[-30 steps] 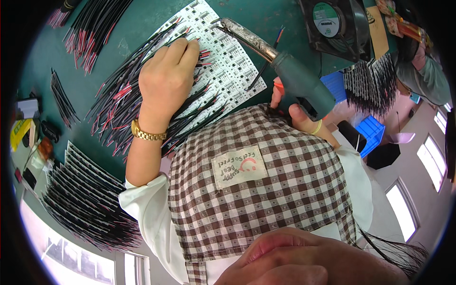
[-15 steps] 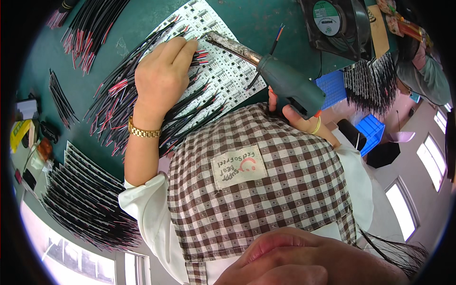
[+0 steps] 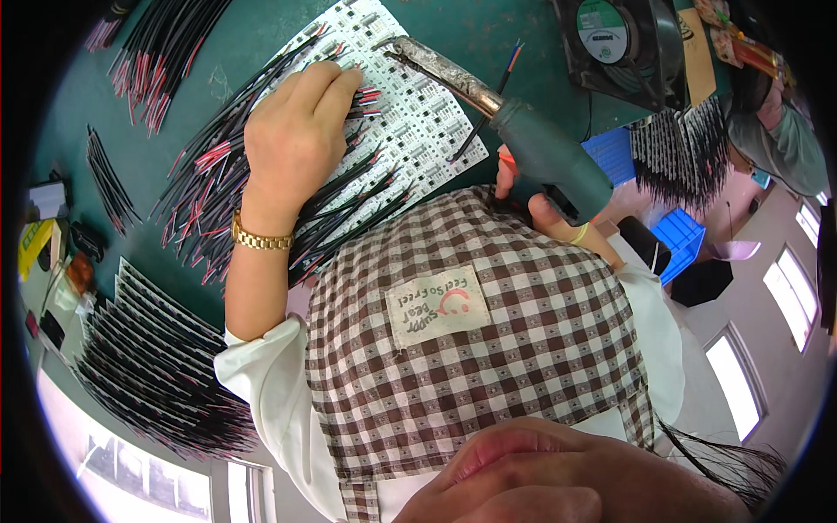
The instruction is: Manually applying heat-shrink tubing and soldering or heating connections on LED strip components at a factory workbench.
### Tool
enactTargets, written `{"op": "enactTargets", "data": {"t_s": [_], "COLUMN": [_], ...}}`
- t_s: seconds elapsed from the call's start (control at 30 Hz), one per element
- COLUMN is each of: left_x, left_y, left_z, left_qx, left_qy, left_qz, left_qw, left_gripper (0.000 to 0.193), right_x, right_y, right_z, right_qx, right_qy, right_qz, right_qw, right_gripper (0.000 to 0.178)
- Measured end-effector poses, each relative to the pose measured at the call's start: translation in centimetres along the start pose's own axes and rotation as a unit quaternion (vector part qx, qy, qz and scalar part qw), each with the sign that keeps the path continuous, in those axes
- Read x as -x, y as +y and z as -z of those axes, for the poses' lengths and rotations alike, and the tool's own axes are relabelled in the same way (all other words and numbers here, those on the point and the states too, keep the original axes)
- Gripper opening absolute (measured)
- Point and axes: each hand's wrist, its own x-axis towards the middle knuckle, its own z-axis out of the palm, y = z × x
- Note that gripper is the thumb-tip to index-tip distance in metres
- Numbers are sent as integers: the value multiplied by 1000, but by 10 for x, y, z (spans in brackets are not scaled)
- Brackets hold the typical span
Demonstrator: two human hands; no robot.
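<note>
A white sheet of small circuit boards (image 3: 418, 131) lies on the bench, with many black cables (image 3: 218, 174) with red and white ends along its left and near sides. My left hand (image 3: 296, 135) rests over those cables, its fingers bent and pinched together on a cable at the sheet; the fingertips are partly hidden. My right hand (image 3: 549, 216) is wrapped around a soldering iron (image 3: 554, 157) with a dark green handle. The iron's worn metal tip (image 3: 405, 50) hangs over the boards, just beyond and right of my left fingers. Whether it touches them I cannot tell.
A black fan (image 3: 610, 52) stands at the far right. Cable bundles (image 3: 170, 61) lie at far left, a smaller one (image 3: 109, 183) nearer. Stacked boards with cables (image 3: 166, 375) sit at near left, others (image 3: 680, 157) at right by blue crates (image 3: 680, 244). Another person's arm (image 3: 780, 139) shows beyond.
The soldering iron's tip has lifted away from my left fingertips, and its handle has shifted a little to the right. My left hand has moved slightly left, still pinched.
</note>
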Motion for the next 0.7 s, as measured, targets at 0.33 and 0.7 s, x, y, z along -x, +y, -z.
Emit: {"op": "enactTargets", "data": {"t_s": [0.33,0.7], "left_x": [-5,-7], "left_y": [-3,0], "left_z": [-3,-5], "left_qx": [18,27], "left_qy": [28,5], "left_qz": [-9,-25], "left_qw": [999,999], "left_gripper": [29,27], "right_x": [6,4], "right_y": [14,5], "right_z": [10,5], "right_qx": [-14,26], "right_qy": [-5,22], "right_qz": [61,-5], "right_qw": [998,999], "right_gripper": [29,59]}}
